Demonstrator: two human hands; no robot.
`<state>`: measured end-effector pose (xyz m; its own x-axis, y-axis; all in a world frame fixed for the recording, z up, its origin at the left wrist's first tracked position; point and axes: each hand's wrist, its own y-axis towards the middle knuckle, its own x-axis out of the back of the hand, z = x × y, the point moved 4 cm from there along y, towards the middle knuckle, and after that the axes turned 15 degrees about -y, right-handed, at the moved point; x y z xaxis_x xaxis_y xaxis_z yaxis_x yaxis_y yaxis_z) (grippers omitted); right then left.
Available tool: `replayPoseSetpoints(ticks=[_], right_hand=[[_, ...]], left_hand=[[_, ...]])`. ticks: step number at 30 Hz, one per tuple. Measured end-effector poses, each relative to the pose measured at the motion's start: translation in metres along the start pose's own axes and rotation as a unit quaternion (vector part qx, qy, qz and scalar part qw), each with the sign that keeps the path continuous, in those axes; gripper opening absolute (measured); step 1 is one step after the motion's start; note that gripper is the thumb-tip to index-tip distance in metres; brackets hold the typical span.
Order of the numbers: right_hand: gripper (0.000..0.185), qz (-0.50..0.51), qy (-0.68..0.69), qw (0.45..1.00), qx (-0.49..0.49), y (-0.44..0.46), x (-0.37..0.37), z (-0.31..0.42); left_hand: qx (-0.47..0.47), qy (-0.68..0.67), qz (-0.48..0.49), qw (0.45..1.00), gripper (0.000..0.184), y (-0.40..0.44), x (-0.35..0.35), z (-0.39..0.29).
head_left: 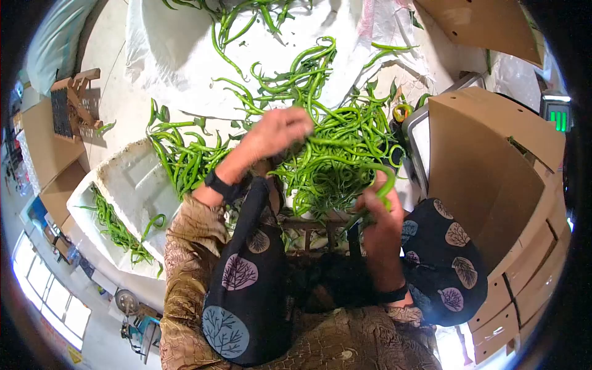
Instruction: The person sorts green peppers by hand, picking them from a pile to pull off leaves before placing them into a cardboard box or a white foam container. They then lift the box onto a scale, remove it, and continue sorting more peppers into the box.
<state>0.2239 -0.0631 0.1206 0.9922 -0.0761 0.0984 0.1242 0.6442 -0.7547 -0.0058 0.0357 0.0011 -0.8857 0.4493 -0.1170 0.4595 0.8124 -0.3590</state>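
Observation:
A heap of long, curly green chili peppers (345,142) lies in front of me, between and beyond my hands. My left hand (279,131) is over the left side of the heap. Its fingers are bent and smeared by motion, so whether they grip a pepper does not show. Closer to my body, my right hand (381,216) is closed around a green chili pepper (386,182), which curves up over the fingers. Part of that pepper is hidden by the hand.
On the left stands a white foam box (117,172) with several peppers inside; more peppers (185,154) lie beside it. An open cardboard box (481,179) is at the right, next to a metal-edged tray (419,145). White sheeting (179,68) with peppers spreads ahead. A wooden stool (71,105) lies far left.

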Motion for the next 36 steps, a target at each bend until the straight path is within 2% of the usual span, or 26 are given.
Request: replayPoseSetpoints(ticks=[1,3,4,5,6,7,9,11,13,14,15,17,19,21,23,25,27,29,30,31,33,35,36], right_hand=[[0.014,0.0,-0.002,1.0,-0.002,0.001,0.002,0.002],[0.013,-0.076,0.042,0.996,0.012,0.005,0.008,0.011],[0.015,-0.067,0.035,0.997,0.018,0.004,0.008,0.015],[0.015,-0.065,0.037,0.997,0.018,0.004,0.006,0.015],[0.014,-0.072,0.046,0.996,0.015,0.003,0.006,0.014],[0.014,-0.078,0.054,0.995,0.013,0.002,0.006,0.013],[0.011,-0.081,0.03,0.996,0.008,0.002,0.012,0.017],[0.01,-0.088,0.076,0.993,0.036,0.003,0.014,0.024],[0.01,-0.091,0.068,0.993,0.043,0.005,0.017,0.024],[0.011,-0.093,0.065,0.993,0.043,0.004,0.016,0.025],[0.012,-0.095,0.063,0.993,0.042,0.003,0.016,0.024],[0.013,-0.091,0.057,0.993,0.041,0.003,0.018,0.019],[0.013,-0.085,0.046,0.994,0.051,0.004,0.016,0.023],[0.014,-0.1,0.022,0.994,0.032,-0.001,0.012,0.026],[0.014,-0.095,0.023,0.995,0.024,-0.002,0.014,0.02],[0.012,-0.088,0.002,0.996,0.035,0.001,0.014,0.019],[0.015,-0.074,0.011,0.997,0.029,0.001,0.01,0.018],[0.017,-0.052,0.018,0.998,0.024,0.001,0.007,0.015],[0.013,-0.05,-0.001,0.998,0.028,0.002,0.007,0.013],[0.012,-0.048,-0.021,0.998,0.032,0.002,0.007,0.013],[0.014,-0.047,-0.058,0.996,0.039,0.002,0.004,0.016],[0.014,-0.044,-0.042,0.998,0.031,0.003,0.004,0.012],[0.014,-0.04,-0.017,0.999,0.02,0.001,0.005,0.013]], left_hand=[[-0.035,0.012,-0.049,0.998,0.022,0.011,0.013,0.001],[-0.041,0.087,-0.15,0.984,0.031,0.03,0.038,0.001],[-0.147,0.214,-0.202,0.944,0.037,0.041,0.047,0.002],[-0.25,0.334,-0.246,0.875,0.045,0.052,0.051,0.007],[-0.288,0.361,-0.249,0.851,0.056,0.062,0.054,0.016],[-0.286,0.361,-0.248,0.852,0.056,0.062,0.048,0.021],[-0.111,0.322,-0.18,0.923,0.051,0.071,0.035,0.043],[-0.069,0.325,-0.149,0.932,0.049,0.065,0.009,0.048],[0.081,0.085,-0.106,0.987,0.045,0.05,-0.004,0.027],[0.059,-0.011,-0.099,0.993,0.041,0.037,-0.008,0.021],[0.062,-0.01,-0.096,0.993,0.041,0.025,-0.009,0.014],[0.064,-0.152,-0.025,0.986,0.035,0.006,-0.015,-0.003],[0.101,-0.059,0.081,0.99,0.035,-0.009,-0.019,0.001],[0.124,-0.07,0.053,0.988,0.024,-0.025,-0.026,0.005],[0.094,-0.041,-0.073,0.992,0.023,-0.033,-0.022,0.011],[0.034,0.107,-0.16,0.981,0.025,-0.038,-0.009,0.024],[0.008,0.113,-0.18,0.977,0.027,-0.03,-0.006,0.026],[-0.112,0.163,-0.218,0.956,0.034,-0.011,-0.01,0.006],[-0.131,0.207,-0.211,0.946,0.04,0.002,-0.013,0.005],[-0.199,0.246,-0.203,0.927,0.043,0.016,-0.018,0.001],[-0.123,0.354,-0.129,0.918,0.036,0.045,-0.025,0.01],[-0.18,0.354,-0.082,0.914,0.026,0.051,-0.032,0.005],[-0.152,0.342,-0.045,0.926,0.015,0.049,-0.041,0.008]])
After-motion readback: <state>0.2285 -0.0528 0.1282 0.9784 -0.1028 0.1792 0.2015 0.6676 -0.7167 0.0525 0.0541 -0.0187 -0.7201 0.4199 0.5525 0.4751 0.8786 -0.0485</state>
